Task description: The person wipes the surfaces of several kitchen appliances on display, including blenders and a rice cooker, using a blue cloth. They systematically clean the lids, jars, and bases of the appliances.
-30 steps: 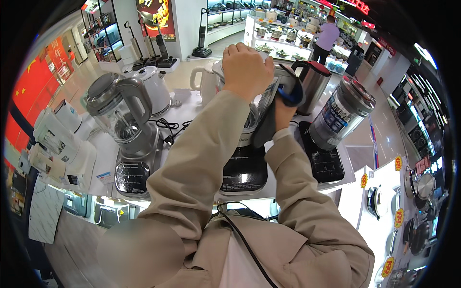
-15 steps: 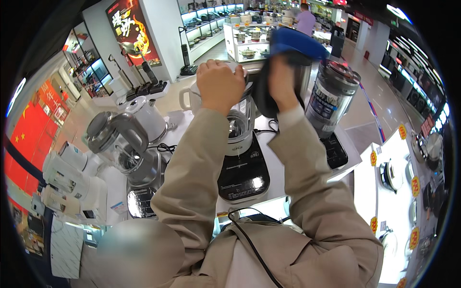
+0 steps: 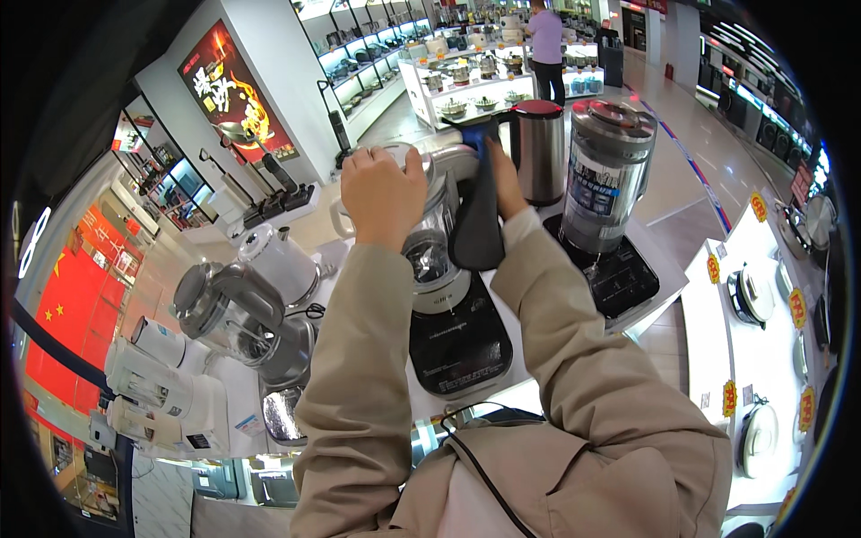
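Note:
In front of me stands a blender with a clear jar (image 3: 429,253) and a glossy black base panel (image 3: 462,345). My left hand (image 3: 386,197) lies over the left side of the jar's top, fingers curled; the fingertips' contact is partly hidden. My right hand (image 3: 508,184) grips a dark grey and blue cloth (image 3: 478,229), which hangs beside the jar and covers part of its grey handle (image 3: 456,161). The fingers behind the cloth are hidden. Right of that hand is a steel kettle (image 3: 541,152) with a dark handle.
A tall lidded blender (image 3: 608,179) on a black base stands to the right. On the left are a grey blender (image 3: 247,318), a white kettle (image 3: 276,262) and white appliances (image 3: 161,386). A lit display counter (image 3: 717,394) borders the right. A person (image 3: 545,45) stands far off.
My right hand has come down and left with the cloth, from high beside the jar to its handle. The steel kettle shows fully now. My left hand stays on the jar's top; the view has shifted.

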